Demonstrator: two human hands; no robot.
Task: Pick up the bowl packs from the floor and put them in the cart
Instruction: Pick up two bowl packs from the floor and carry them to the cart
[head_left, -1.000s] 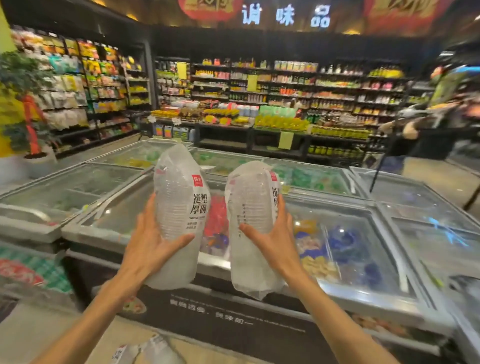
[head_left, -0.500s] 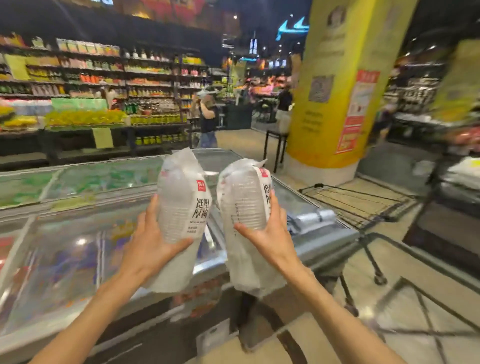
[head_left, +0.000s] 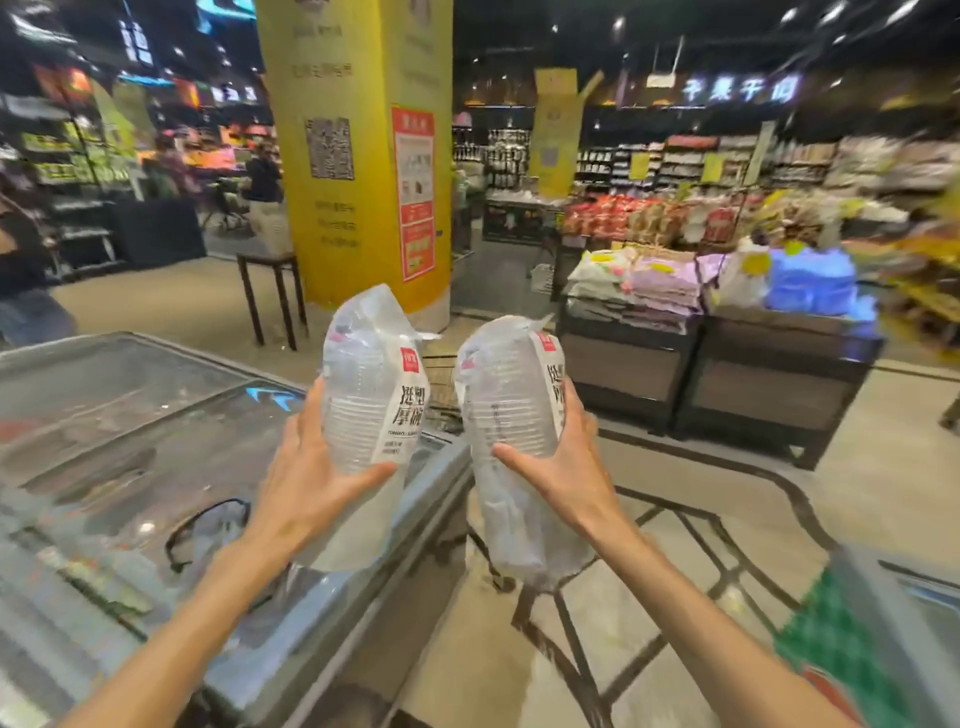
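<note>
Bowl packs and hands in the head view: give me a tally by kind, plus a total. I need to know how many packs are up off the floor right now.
Bowl packs, held upright: 2, the left bowl pack and the right bowl pack
Hands, each gripping one pack: 2, the left hand and the right hand
Total: 4

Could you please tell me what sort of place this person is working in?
A supermarket, most likely: glass-topped chest freezers on the left, stocked shelves along the back, and piled packaged goods on display stands.
</note>
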